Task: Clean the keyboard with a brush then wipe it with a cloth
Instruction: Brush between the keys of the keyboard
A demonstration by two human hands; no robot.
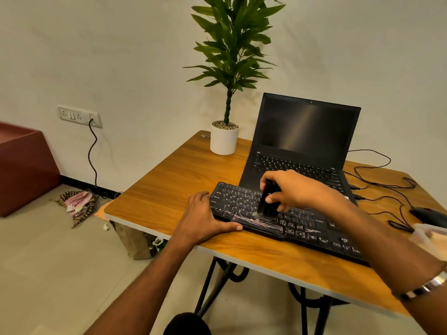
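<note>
A black keyboard (304, 226) lies across the near half of a wooden table (174, 180), with pale dust streaks on its keys and space bar. My right hand (295, 189) is closed around a black brush (267, 201), held upright with its bristles down on the keys just above the space bar. My left hand (205, 218) rests flat on the table and presses against the keyboard's left end, thumb along its front edge. A patterned cloth (77, 204) lies crumpled on the floor at the left.
An open black laptop (304, 141) stands behind the keyboard, a white potted plant (224, 139) at the table's back left. A black mouse (428, 216) and cables (377, 180) lie at the right, with a clear plastic item (430, 238) at the right edge.
</note>
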